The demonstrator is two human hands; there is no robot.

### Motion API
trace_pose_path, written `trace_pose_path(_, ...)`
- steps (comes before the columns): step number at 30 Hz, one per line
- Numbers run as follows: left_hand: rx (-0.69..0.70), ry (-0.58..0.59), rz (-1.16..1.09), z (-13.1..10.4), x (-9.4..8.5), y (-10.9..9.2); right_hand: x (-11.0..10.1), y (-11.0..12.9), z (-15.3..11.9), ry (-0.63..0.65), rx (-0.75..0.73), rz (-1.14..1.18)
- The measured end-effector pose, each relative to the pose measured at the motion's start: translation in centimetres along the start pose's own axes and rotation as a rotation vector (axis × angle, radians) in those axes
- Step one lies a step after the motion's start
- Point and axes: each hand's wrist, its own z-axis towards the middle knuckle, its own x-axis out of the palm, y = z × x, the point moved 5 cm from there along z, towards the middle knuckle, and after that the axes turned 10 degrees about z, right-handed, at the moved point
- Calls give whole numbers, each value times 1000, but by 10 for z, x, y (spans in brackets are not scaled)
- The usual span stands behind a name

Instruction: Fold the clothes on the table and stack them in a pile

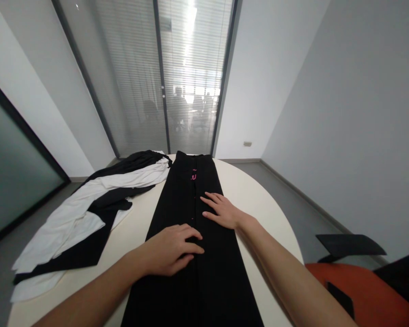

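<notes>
Black trousers [221,281] lie lengthwise down the middle of the white table, waist end far from me, with small pink marks near the top. My left hand [172,249] rests on them around mid-length, palm down, fingers apart and slightly bent. Farther up and to the right, my right hand [221,210] lies on the right part of the cloth with its fingers spread. Neither hand grips anything. The lower end of the trousers runs out of the bottom of the view.
A loose pile of white and black clothes [71,218] covers the left side of the round table [259,195] and hangs over its edge. An orange chair [357,290] with black armrests stands at the lower right. Glass panels with blinds [132,91] are behind the table.
</notes>
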Motion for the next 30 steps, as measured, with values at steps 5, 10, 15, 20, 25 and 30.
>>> trace_pose_path(5, 45, -17, 29, -1, 7, -2, 3, 5, -1, 8, 38, -59)
trace_pose_path(10, 90, -68, 33, 1, 11, -1, 1, 35, 5, -5, -139, -72)
trace_pose_path(15, 74, -118, 7, 0, 10, 0, 6, 49, 15, -41, -181, -218)
trace_pose_path(20, 101, -92, 49, -2, 10, -1, 5, 52, 19, -51, -148, -276)
trace_pose_path(25, 146, -55, 55, -2, 8, -6, 5, 53, 19, -100, -150, -239)
trace_pose_path(30, 164, -46, 36, -5, -1, -11, 9, 51, 20, -81, -159, -209)
